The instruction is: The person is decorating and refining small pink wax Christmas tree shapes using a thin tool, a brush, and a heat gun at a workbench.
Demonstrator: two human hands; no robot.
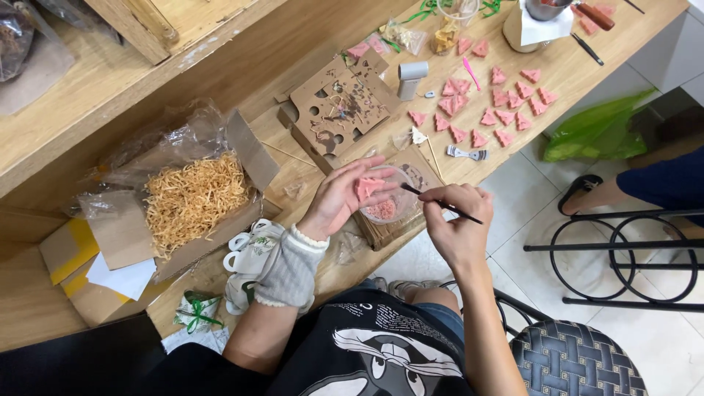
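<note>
Left hand [345, 194] open, palm up, a pink wedge piece [369, 188] lying on the fingers — held over a clear round cup [387, 199] with pink crumbs inside. Right hand [456, 220] closed around a thin dark stick tool [440, 204], tip pointing left at the pink piece. Cup sits on a small wooden block at the near edge of the wooden table [572, 70]. Far right: many more pink wedges [488, 110] spread out. Left: open cardboard box of straw-coloured shredded paper [192, 196]. Perforated cardboard sheet [341, 103] just beyond the hands.
</note>
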